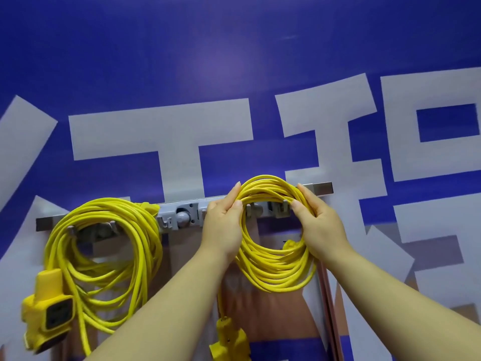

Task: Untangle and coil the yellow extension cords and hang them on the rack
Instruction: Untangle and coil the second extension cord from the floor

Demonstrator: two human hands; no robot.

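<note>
Gripping round glossy yellow coil [270,270], left hand [224,227], right hand [320,225].

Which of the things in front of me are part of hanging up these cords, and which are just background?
Part of the job:
held coil, gripped by left hand and right hand
hung coil, on the rack's left end
rack

Just background:
blue banner
pinkish upright strip
</note>
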